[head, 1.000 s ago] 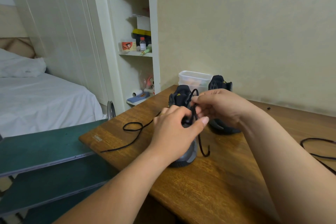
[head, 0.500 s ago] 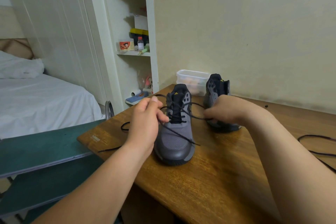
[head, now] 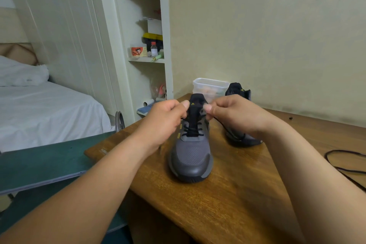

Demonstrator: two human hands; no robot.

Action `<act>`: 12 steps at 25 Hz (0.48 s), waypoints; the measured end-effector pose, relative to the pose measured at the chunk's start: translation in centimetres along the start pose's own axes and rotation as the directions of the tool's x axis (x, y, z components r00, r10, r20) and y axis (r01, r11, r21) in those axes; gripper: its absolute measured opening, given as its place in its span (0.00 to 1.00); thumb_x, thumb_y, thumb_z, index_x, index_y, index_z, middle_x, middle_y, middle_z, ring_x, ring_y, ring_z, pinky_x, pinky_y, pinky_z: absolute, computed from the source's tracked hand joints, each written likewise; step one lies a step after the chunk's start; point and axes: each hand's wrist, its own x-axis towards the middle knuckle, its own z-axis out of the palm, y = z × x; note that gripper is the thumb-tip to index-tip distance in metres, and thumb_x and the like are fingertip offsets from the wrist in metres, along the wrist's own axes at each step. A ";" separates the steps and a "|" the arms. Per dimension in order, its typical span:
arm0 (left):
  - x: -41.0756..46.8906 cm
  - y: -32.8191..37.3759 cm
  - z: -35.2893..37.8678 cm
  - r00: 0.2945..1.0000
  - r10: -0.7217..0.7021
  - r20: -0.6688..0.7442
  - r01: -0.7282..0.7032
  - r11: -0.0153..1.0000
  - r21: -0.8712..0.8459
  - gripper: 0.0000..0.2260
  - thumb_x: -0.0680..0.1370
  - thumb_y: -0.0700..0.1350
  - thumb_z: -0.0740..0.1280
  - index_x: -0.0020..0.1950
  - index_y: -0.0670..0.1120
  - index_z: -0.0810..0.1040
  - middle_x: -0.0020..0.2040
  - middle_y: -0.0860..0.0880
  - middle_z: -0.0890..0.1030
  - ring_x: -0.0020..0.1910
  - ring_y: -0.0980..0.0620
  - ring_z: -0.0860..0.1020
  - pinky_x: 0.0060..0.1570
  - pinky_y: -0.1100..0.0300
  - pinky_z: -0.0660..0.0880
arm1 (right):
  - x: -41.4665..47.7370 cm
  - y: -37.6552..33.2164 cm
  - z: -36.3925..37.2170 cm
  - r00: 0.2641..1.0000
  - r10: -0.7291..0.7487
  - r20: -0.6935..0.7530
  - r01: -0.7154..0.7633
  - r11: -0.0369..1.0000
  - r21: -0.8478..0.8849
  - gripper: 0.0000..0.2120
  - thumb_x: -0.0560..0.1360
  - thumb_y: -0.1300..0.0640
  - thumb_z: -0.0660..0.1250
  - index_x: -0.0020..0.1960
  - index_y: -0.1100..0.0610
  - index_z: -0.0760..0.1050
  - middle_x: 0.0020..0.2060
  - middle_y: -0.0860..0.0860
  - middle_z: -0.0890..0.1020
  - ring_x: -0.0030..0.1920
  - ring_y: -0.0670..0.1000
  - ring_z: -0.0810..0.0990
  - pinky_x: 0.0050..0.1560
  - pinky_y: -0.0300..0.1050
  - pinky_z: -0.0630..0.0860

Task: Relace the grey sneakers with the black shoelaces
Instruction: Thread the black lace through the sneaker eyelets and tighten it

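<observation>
Head view: on the worktop [head: 237, 194], the left hand [head: 164, 119] and right hand [head: 233, 115] each pinch a black shoelace [head: 193, 131] end beside the tongue [head: 196, 110] of the near grey sneaker [head: 191, 156]; pulling both evenly should snug the crossings.

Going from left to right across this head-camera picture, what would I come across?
white bed → left hand → grey sneaker → right hand → loose black shoelace

My left hand [head: 164, 123] and right hand [head: 235, 117] are covering the upper eyelets of the near sneaker [head: 191, 156] — the ends of the black shoelace [head: 193, 131] are vanishing inside my fingers [head: 175, 106]. The right one is also half-hiding the far sneaker [head: 237, 89].
</observation>
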 end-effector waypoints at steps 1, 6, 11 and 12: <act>0.0 -0.2 -0.7 0.999 -0.027 -0.028 0.026 0.998 -0.062 0.16 0.86 0.52 0.64 0.45 0.44 0.77 0.27 0.54 0.65 0.26 0.55 0.61 0.28 0.61 0.60 | 0.0 0.5 -0.6 0.997 0.062 -0.044 -0.062 0.998 0.006 0.19 0.82 0.45 0.67 0.35 0.52 0.80 0.26 0.43 0.73 0.29 0.44 0.69 0.39 0.42 0.67; -0.2 -1.5 -1.4 0.999 -0.012 -0.052 0.014 1.000 0.020 0.17 0.86 0.54 0.64 0.47 0.43 0.81 0.27 0.57 0.66 0.27 0.56 0.63 0.32 0.58 0.61 | 0.0 0.2 -0.2 0.994 0.106 -0.017 -0.107 0.975 -0.196 0.11 0.81 0.46 0.68 0.48 0.50 0.84 0.42 0.46 0.85 0.43 0.46 0.82 0.48 0.45 0.77; 0.0 -0.5 0.4 0.995 0.086 0.055 -0.095 0.977 0.190 0.18 0.85 0.54 0.67 0.37 0.48 0.77 0.27 0.59 0.69 0.28 0.60 0.67 0.33 0.60 0.63 | 0.3 -2.3 2.9 0.983 -0.179 0.026 0.180 0.984 -0.001 0.19 0.81 0.56 0.69 0.72 0.50 0.74 0.60 0.42 0.83 0.58 0.40 0.82 0.59 0.38 0.78; 0.1 -0.7 0.4 0.995 0.086 0.051 -0.094 0.978 0.189 0.19 0.85 0.55 0.66 0.37 0.48 0.75 0.28 0.58 0.69 0.28 0.59 0.66 0.34 0.59 0.64 | 0.3 -2.2 3.0 0.983 -0.178 0.042 0.177 0.984 0.010 0.14 0.83 0.59 0.67 0.67 0.52 0.77 0.53 0.45 0.85 0.50 0.42 0.84 0.54 0.40 0.81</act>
